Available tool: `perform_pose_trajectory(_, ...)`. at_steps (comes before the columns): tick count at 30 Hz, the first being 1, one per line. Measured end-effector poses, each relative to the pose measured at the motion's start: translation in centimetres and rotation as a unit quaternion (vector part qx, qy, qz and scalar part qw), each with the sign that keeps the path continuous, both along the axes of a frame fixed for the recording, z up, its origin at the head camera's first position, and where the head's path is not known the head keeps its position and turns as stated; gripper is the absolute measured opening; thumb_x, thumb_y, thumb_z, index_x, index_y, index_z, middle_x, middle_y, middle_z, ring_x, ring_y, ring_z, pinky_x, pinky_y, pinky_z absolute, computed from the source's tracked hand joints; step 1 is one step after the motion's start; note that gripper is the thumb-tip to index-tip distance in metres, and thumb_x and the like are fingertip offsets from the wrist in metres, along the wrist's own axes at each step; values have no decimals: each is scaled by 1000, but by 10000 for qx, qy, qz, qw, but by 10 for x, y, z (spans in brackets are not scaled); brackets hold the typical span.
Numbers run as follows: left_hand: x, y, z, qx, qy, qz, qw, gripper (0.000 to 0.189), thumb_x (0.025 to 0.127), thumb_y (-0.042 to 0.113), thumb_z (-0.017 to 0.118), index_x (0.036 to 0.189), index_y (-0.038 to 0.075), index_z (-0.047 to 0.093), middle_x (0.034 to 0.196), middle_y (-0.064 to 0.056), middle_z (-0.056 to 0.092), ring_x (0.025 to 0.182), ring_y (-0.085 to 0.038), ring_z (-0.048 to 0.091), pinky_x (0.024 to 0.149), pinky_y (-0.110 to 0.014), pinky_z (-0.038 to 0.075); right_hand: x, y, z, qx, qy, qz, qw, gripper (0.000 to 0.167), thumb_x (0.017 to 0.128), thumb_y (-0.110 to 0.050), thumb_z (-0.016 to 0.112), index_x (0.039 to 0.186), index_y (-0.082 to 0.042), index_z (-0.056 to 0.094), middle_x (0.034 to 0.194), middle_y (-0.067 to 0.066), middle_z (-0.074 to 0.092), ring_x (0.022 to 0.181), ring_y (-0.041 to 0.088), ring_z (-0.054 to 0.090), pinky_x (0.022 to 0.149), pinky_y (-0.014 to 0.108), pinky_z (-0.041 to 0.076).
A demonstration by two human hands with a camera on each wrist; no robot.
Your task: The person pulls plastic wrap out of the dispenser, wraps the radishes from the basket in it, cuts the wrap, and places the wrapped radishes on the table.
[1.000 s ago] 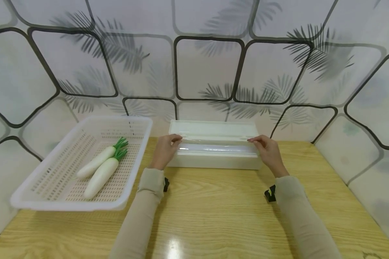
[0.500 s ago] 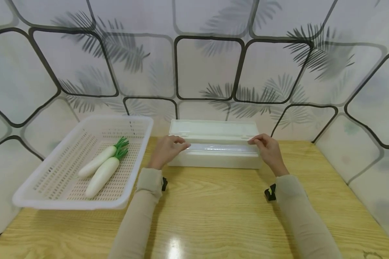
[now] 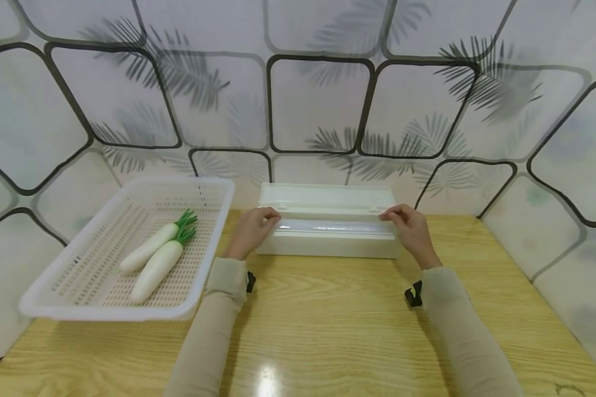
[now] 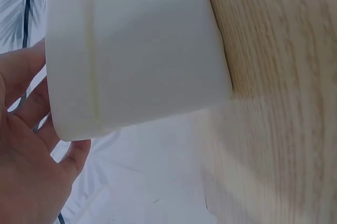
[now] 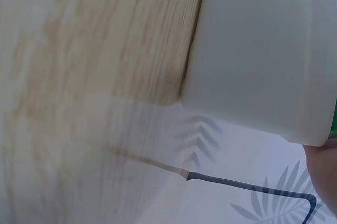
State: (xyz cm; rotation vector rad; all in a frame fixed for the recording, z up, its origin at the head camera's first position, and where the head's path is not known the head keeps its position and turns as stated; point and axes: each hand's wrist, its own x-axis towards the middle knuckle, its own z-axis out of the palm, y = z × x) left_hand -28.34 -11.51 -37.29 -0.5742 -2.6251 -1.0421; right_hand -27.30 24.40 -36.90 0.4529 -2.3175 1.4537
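Observation:
A long white cling film dispenser (image 3: 328,245) stands on the wooden table near the wall, its lid (image 3: 328,194) raised at the back. Inside it shows a shiny roll of cling film (image 3: 333,226). At the dispenser's left end, my left hand (image 3: 253,229) pinches the film's edge between thumb and fingers. My right hand (image 3: 411,229) pinches it likewise at the right end. In the left wrist view, the dispenser's end wall (image 4: 147,50) hides part of the fingers. Most of the right hand (image 5: 324,174) lies outside the right wrist view, beyond the dispenser's corner.
A white slotted plastic basket (image 3: 129,314) stands on the table at left, close to my left forearm. Two white radishes (image 3: 155,270) with green tops lie in it. Patterned walls (image 3: 318,110) border the table (image 3: 328,320) at the back and sides.
My left thumb reached out to the right over the film half a second ago and is now drawn back against the fingers. The right hand and the dispenser have stayed almost still.

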Motion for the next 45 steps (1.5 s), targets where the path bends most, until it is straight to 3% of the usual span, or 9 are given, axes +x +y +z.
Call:
perform_pose_trajectory(3, 1, 3, 0, 197, -82, -89, 9997, 15, 103, 6, 58, 107, -4, 70, 105, -17, 73, 71, -25, 60, 68, -38, 50, 0, 1, -1, -127, 17, -68, 9999, 16, 103, 6, 51, 104, 17, 63, 102, 36, 67, 78, 6, 63, 70, 21, 45)
perform_pose_trajectory(6, 2, 6, 0, 585, -136, -136, 9981, 16, 105, 5, 53, 106, -5, 65, 103, -19, 72, 66, -24, 54, 63, -35, 45, -6, 5, -7, -238, 77, -87, 9996, 17, 104, 2, 52, 105, 15, 64, 103, 33, 68, 86, 0, 64, 80, 22, 49)
perform_pose_trajectory(13, 0, 11, 0, 1193, -49, -48, 9928, 14, 107, 2, 48, 105, -6, 59, 105, -22, 71, 99, -37, 67, 81, -46, 54, -12, 9, -12, -583, 273, 141, 9978, 18, 104, 1, 53, 105, 17, 62, 96, 26, 71, 84, 2, 67, 82, 19, 53)
perform_pose_trajectory(20, -1, 14, 5, 1694, -143, 20, 9854, 13, 107, 2, 46, 105, -5, 57, 101, -21, 72, 97, -36, 69, 85, -48, 55, -10, 4, -4, -866, 257, 198, 9957, 19, 105, 1, 50, 106, 18, 58, 90, 4, 72, 85, 5, 68, 83, 20, 56)
perform_pose_trajectory(24, -1, 14, 9, 1817, -33, -1, 9833, 12, 107, 1, 47, 105, -5, 57, 97, -20, 72, 94, -36, 70, 83, -47, 54, -10, 4, 1, -883, 304, 256, 9953, 20, 106, 1, 48, 107, 18, 57, 97, 4, 71, 90, 5, 68, 83, 24, 57)
perform_pose_trajectory(31, -2, 15, 20, 2163, 249, -277, 9756, 13, 106, -3, 46, 104, -10, 56, 92, -25, 70, 88, -41, 70, 87, -53, 54, -8, 5, 8, -724, 236, 421, 9962, 23, 109, -5, 41, 111, 17, 50, 119, 24, 68, 105, 5, 67, 98, 35, 52)
perform_pose_trajectory(38, 0, 16, 31, 2312, 318, -341, 9718, 13, 105, -4, 46, 103, -12, 56, 92, -26, 69, 87, -42, 69, 84, -56, 54, -5, 6, 18, -731, 196, 608, 9953, 24, 110, -6, 38, 111, 16, 46, 106, 20, 74, 89, 8, 73, 84, 28, 58)
perform_pose_trajectory(42, 2, 15, 37, 2320, 276, -305, 9719, 13, 106, -2, 47, 103, -11, 57, 93, -26, 70, 88, -41, 69, 80, -51, 56, -3, 6, 24, -755, 285, 618, 9948, 19, 110, -6, 38, 108, 9, 51, 100, 18, 74, 85, 8, 73, 80, 25, 58)
perform_pose_trajectory(45, 4, 14, 42, 2310, 198, -262, 9724, 13, 106, -1, 48, 104, -9, 58, 95, -25, 70, 89, -40, 69, 80, -49, 56, -2, 6, 26, -784, 353, 661, 9941, 18, 110, -5, 38, 111, 1, 55, 97, 9, 75, 84, 8, 73, 79, 25, 58)
